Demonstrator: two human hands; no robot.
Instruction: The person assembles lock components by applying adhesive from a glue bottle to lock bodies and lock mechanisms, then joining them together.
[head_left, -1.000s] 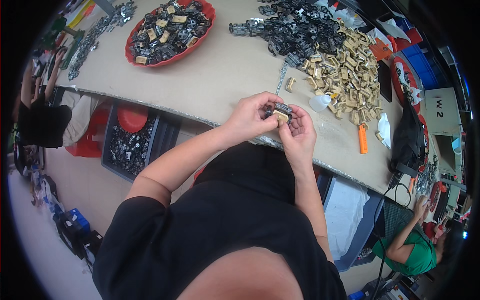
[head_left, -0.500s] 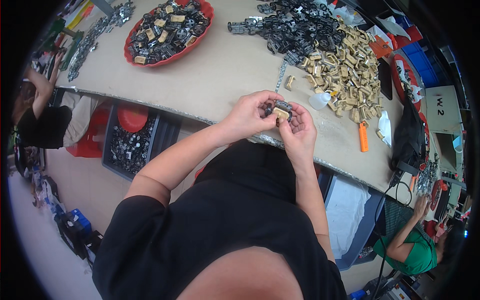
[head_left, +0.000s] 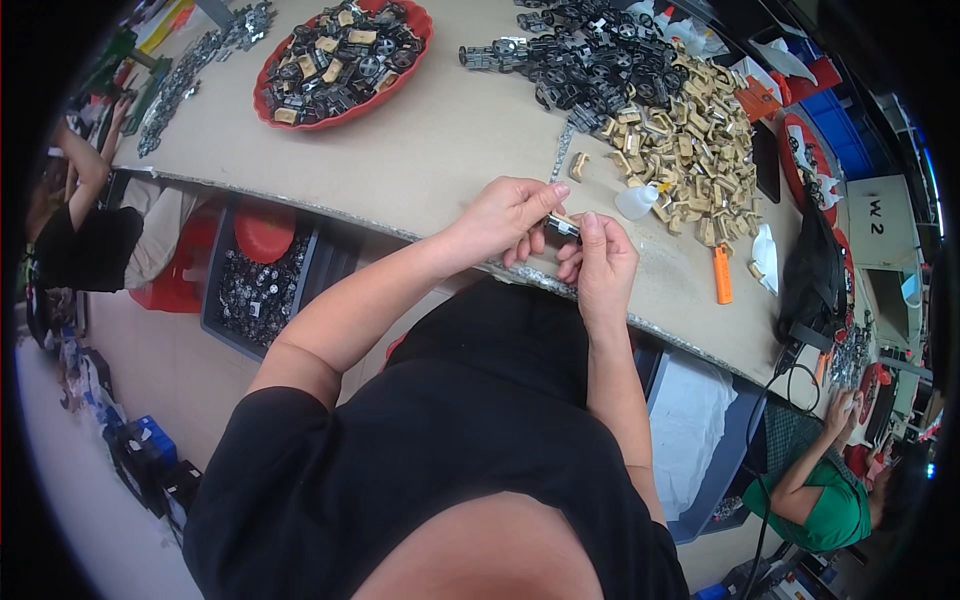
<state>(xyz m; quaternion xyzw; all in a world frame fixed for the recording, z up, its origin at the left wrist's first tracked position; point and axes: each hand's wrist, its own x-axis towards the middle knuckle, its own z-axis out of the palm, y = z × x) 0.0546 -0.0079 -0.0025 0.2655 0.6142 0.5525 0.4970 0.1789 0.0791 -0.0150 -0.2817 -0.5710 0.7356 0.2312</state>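
Close to the table's front edge, a small toy car chassis (head_left: pixel 562 228), black and silver, is pinched between my two hands. My left hand (head_left: pixel 508 218) grips its left end, thumb on top and fingers curled beneath. My right hand (head_left: pixel 604 258) has its thumb against the other end, with the fingers bent under it. Most of the piece is covered by my fingers. Beyond my hands lies a single tan toy car part (head_left: pixel 579 166). A white squeeze bottle (head_left: pixel 636 202) with a yellow tip lies right of my right hand.
Piles of black chassis (head_left: pixel 610 75) and tan parts (head_left: pixel 700 150) cover the back right of the table (head_left: pixel 440 130). A red bowl (head_left: pixel 345 118) holds mixed pieces. An orange lighter (head_left: pixel 722 275) lies at right. Co-workers sit left and right; the green-shirted person (head_left: pixel 835 505) is at right.
The chassis has been turned over in my fingers, so its tan part no longer faces up. Both thumbs have shifted to its ends.
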